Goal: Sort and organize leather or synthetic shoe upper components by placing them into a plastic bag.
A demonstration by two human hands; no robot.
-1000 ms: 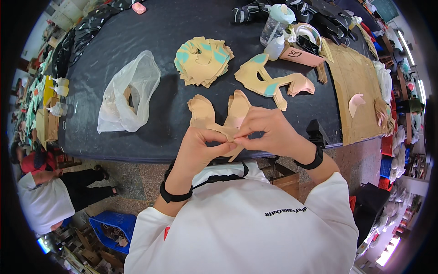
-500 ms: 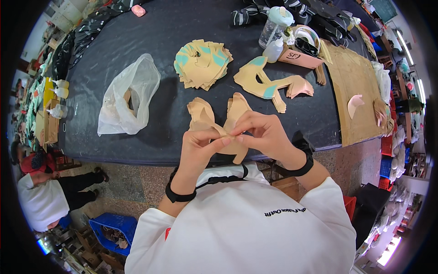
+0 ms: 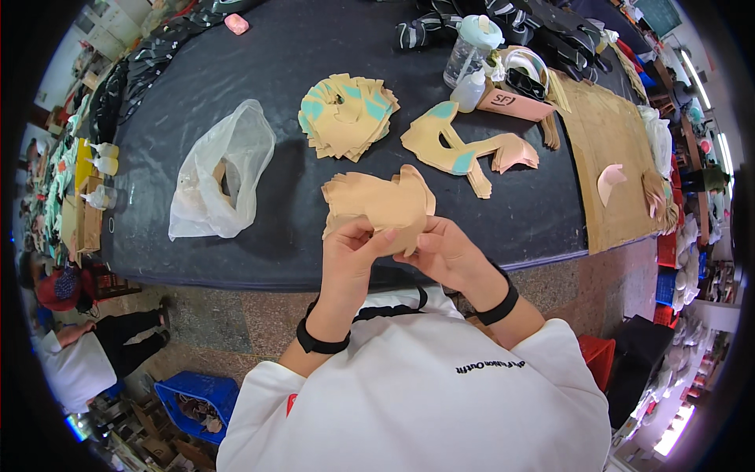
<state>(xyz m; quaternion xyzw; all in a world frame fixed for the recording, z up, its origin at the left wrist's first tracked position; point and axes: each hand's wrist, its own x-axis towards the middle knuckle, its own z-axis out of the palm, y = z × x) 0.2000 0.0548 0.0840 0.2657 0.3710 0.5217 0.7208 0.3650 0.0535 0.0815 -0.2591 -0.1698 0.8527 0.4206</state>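
Note:
A flat beige cut piece [image 3: 387,206], soft like leather or lined fabric, is held up near the table's front edge. My left hand [image 3: 351,250] pinches its lower left part, with the thumb on top. At its lower right edge, my right hand [image 3: 445,250] has thumb and fingers closed on the same piece. A stack of similar pieces [image 3: 336,187] shows behind it at the left, partly hidden. Beyond lie a round fanned pile of beige pieces [image 3: 346,130] with turquoise patches and, to its right, a fanned row of curved pieces [image 3: 440,145].
A translucent plastic bag [image 3: 244,149] lies left on the dark table [image 3: 291,200]. At the back right stand a lidded bottle [image 3: 472,47], a small white bottle [image 3: 470,91] and a pink box [image 3: 515,105]. Cardboard [image 3: 602,134] covers the right side. A person [image 3: 82,366] is at far left.
The beige piece, bunched between my fingertips before, now lies spread flat and faces up. My right hand has moved slightly down and right; my left thumb now rests over the piece.

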